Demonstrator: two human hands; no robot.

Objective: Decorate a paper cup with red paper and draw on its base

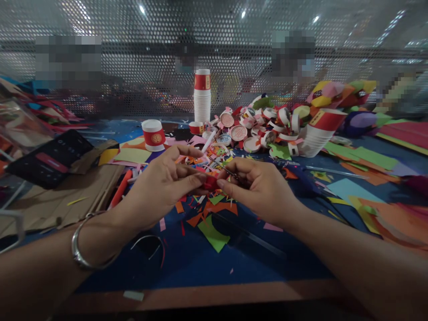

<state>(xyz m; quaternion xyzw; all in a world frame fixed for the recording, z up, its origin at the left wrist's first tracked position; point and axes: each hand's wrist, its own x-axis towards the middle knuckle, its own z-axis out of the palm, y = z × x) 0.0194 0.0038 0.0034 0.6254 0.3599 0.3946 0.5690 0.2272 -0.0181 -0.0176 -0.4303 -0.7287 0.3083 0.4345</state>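
Near the middle of the head view, my left hand (170,176) pinches a small red piece (210,182), apparently paper, between thumb and fingers. My right hand (256,183) is closed beside it, its thumb tip against the red piece's right side. A slim dark metal tool (230,171), which looks like small scissors, lies in the right hand and points up and left; its handle end is mostly hidden by the fingers. Below both hands, a green paper scrap (214,234) and orange paper scraps (220,208) lie on the blue table (214,269).
Behind the hands stand a paper cup (153,135), a tall cup stack (202,104) and a heap of cut cup bases (239,133). Another cup stack (317,136) leans at right. At left are a phone (50,158) and cardboard (76,196). A perforated metal screen (133,84) closes the back.
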